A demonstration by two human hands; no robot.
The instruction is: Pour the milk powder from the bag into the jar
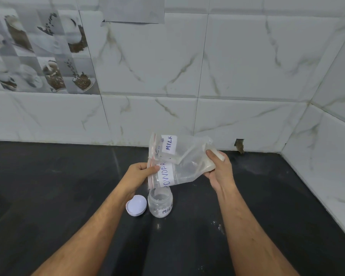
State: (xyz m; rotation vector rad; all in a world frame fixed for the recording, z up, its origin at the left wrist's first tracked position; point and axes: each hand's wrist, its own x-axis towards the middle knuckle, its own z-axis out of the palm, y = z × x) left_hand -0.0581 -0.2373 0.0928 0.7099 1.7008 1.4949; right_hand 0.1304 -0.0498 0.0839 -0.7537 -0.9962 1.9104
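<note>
Both hands pinch the bag [179, 164] (left hand [140, 173] its mouth, right hand [219, 169] its bottom) above the open jar [160, 202], mid-counter [48, 186]; lid [136, 205] beside.

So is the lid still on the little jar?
No, the jar stands open on the black counter, and its white lid lies upside down right beside it.
</note>
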